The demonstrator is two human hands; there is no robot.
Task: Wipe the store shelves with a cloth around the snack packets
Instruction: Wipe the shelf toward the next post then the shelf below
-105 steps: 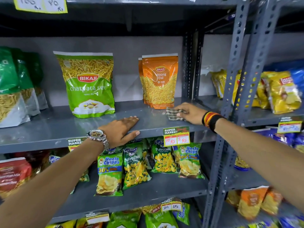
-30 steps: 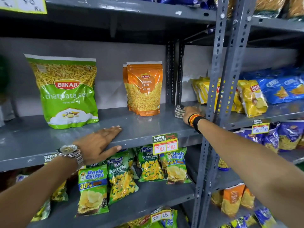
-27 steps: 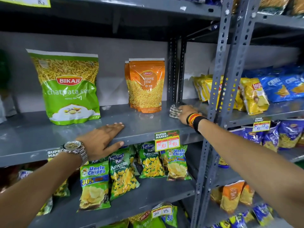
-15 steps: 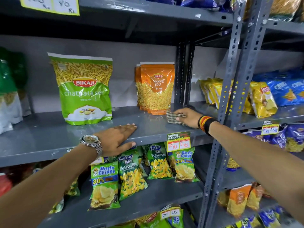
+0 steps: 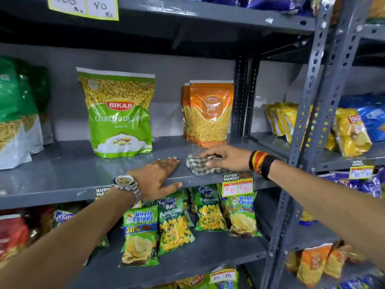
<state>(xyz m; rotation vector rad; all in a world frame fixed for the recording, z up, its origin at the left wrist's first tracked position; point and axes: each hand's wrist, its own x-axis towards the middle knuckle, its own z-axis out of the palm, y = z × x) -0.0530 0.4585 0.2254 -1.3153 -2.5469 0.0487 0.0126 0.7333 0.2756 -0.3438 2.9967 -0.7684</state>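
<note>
The grey shelf (image 5: 62, 174) carries the green packet (image 5: 119, 113) left of the orange packet (image 5: 210, 115). Right hand (image 5: 227, 158) presses the checked cloth (image 5: 200, 164) just before the orange packet; left hand (image 5: 158, 178) lies flat, empty. Best sweep leftward, skirting each packet's base.

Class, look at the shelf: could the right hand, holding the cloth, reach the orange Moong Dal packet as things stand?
Probably yes: the right hand with the cloth lies just in front of the orange packet, with only bare shelf between.
</note>
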